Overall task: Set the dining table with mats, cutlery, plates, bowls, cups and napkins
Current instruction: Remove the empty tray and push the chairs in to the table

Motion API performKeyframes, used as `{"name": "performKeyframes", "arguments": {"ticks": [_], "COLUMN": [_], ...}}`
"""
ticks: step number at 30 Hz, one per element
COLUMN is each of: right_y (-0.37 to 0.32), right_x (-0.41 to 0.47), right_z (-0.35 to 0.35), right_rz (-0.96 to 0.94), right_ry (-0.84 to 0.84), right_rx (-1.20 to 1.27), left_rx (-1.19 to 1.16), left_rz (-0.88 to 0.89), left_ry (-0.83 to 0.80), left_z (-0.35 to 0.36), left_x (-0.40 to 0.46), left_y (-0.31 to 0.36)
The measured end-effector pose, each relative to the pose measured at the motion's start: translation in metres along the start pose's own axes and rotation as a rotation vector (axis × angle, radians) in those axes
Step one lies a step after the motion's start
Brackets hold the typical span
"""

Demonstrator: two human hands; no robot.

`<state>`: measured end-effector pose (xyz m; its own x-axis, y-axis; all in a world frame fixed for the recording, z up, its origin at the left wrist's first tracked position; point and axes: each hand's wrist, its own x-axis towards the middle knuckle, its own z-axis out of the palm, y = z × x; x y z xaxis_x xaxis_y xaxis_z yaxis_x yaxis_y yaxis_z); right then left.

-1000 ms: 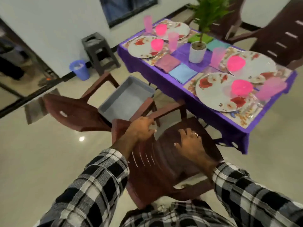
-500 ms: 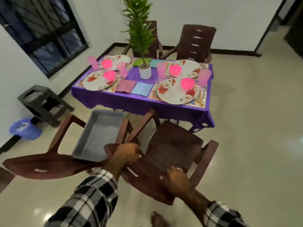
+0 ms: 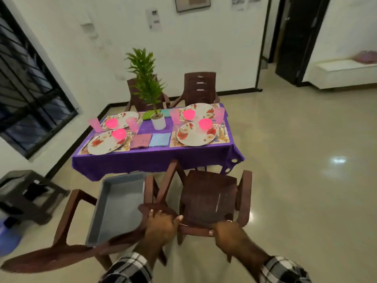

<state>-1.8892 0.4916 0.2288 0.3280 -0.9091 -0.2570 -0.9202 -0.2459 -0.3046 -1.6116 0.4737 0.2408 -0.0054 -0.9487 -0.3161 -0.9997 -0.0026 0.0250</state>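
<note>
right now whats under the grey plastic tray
The grey plastic tray rests on a brown plastic armchair, across its arms. The seat beneath is covered from view.

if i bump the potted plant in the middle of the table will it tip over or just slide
The potted plant probably tips before it slides: its green stalk stands far taller than the small white pot is wide. It sits on the purple tablecloth, which likely grips the base or drags along rather than letting it glide. A fall would probably land among the pink cups and plates close beside it.

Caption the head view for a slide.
Both hands, left and right, grip a chair facing the set table.
</note>
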Motion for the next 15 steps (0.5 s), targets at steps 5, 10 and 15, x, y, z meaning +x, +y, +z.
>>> {"name": "performKeyframes", "arguments": {"ticks": [5, 10, 15], "right_y": [-0.038, -0.056, -0.054], "right_x": [-0.004, -0.018, -0.039], "right_z": [0.008, 0.029, 0.04], "right_rz": [0.052, 0.124, 0.18], "right_ry": [-0.029, -0.004, 0.006], "right_rx": [0.039, -0.137, -0.211], "left_rx": [0.045, 0.115, 0.263], "left_rz": [0.229, 0.393, 0.581], "left_ry": [-0.12, -0.155, -0.14], "left_z": [-0.014, -0.01, -0.003], "left_x": [-0.001, -0.015, -0.028], "left_y": [-0.033, -0.055, -0.064]}}
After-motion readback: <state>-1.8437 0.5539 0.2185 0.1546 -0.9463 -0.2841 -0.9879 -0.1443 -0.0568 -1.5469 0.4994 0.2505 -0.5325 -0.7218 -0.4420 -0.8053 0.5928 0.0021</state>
